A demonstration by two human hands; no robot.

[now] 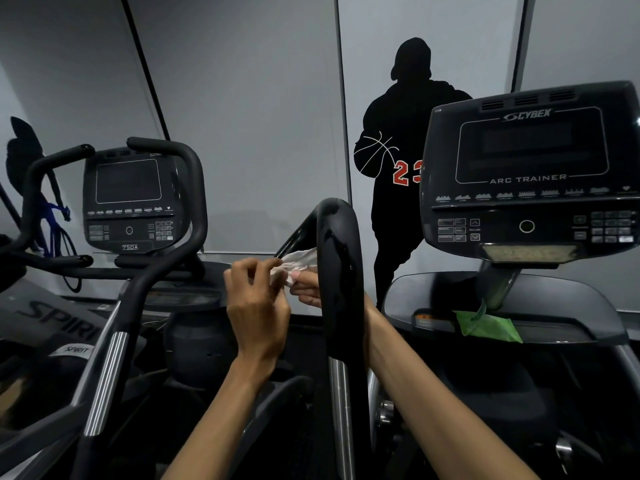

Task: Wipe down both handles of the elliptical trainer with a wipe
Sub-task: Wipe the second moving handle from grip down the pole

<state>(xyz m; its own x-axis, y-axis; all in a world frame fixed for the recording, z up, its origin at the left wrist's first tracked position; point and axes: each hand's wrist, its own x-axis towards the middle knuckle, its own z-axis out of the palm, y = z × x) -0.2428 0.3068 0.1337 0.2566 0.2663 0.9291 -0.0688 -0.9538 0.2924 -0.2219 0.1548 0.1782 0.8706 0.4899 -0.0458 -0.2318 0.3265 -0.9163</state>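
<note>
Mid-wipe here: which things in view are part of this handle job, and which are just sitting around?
In the job:
- white wipe, pinched by left hand and right hand
- black handle in front of the right hand

Lying about:
- green wipes pack on the machine's shelf
- Cybex console
- neighbouring 750A machine
- wall decal

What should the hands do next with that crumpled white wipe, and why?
Probably press the wipe onto the black handle and rub along it. Both the left hand and right hand pinch the wipe just beside the handle, apparently spreading it out, not yet wrapped around it.
</note>
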